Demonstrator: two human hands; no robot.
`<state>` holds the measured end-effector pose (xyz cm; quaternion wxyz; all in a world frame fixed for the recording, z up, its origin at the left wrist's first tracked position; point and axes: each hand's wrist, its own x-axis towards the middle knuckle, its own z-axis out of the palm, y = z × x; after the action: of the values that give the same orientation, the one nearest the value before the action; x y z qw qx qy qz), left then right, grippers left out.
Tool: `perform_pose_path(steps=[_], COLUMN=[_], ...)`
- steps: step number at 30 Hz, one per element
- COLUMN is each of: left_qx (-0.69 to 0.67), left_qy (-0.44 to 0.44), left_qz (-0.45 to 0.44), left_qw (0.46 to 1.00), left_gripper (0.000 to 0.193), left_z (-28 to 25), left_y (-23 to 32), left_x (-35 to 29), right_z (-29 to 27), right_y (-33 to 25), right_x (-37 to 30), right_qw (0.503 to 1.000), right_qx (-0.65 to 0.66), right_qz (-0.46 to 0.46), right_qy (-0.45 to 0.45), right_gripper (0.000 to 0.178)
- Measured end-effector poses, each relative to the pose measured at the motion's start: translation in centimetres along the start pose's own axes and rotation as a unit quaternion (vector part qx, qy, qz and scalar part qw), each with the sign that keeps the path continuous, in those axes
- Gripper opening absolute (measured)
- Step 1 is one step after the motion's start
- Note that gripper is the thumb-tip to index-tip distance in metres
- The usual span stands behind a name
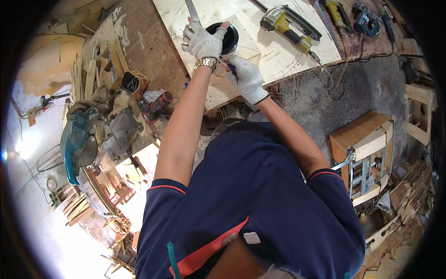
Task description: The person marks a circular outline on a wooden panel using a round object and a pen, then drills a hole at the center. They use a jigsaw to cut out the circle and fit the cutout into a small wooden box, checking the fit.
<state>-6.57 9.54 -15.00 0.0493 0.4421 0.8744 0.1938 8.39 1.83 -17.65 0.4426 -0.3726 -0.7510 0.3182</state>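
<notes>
My left hand (206, 43), in a white knit glove with bare fingertips, lies with its fingers spread over a pale plywood sheet (278, 60). Its thumb reaches across a round black bowl (230, 43), and its fingers are beside the end of a steel ruler (192, 10). Close to the bowl's near side, my gloved right hand (248, 80) is closed on a small blue pen-like thing (231, 67), mostly hidden by the fingers. Pencil-like lines and curves show on the plywood.
A yellow-green nail gun (278, 23) lies on the plywood, its hose trailing off the table edge. Further right are another nail gun (335, 11) and a blue jigsaw (365, 21). A red drill (155, 107) and teal mitre saw (76, 139) stand left. A wooden frame (367, 153) sits right.
</notes>
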Motion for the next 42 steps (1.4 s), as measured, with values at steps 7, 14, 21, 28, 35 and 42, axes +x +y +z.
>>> perform_pose_path(steps=[7,14,21,28,35,42], left_qx=[-0.015,-0.034,-0.021,0.016,0.037,0.030], left_qy=[0.027,0.007,0.030,0.043,0.025,-0.007], left_qz=[0.021,0.021,0.033,0.030,0.023,-0.013], left_qw=[0.999,0.999,0.999,0.998,0.999,0.999], left_gripper=[0.136,0.138,0.135,0.128,0.126,0.135], left_z=[0.4,0.0,0.5,0.4,0.2,-1.4], left_y=[-0.4,-0.5,-0.7,-0.4,-0.4,0.5], left_x=[0.0,-0.2,-0.2,-0.8,-1.2,-1.4], right_z=[-0.6,-3.2,-4.9,-6.3,-8.3,-5.0], right_y=[0.0,-0.7,0.3,0.8,0.9,5.4], right_x=[-0.1,0.5,1.9,3.7,11.7,14.0], right_qw=[1.000,0.996,0.993,0.982,0.964,0.921], right_qx=[-0.016,-0.033,-0.045,0.053,-0.017,0.056], right_qz=[0.003,0.072,0.109,0.172,0.213,0.254], right_qy=[-0.019,-0.033,-0.028,0.058,-0.158,-0.291], right_gripper=[0.011,0.010,0.010,0.014,0.022,0.043])
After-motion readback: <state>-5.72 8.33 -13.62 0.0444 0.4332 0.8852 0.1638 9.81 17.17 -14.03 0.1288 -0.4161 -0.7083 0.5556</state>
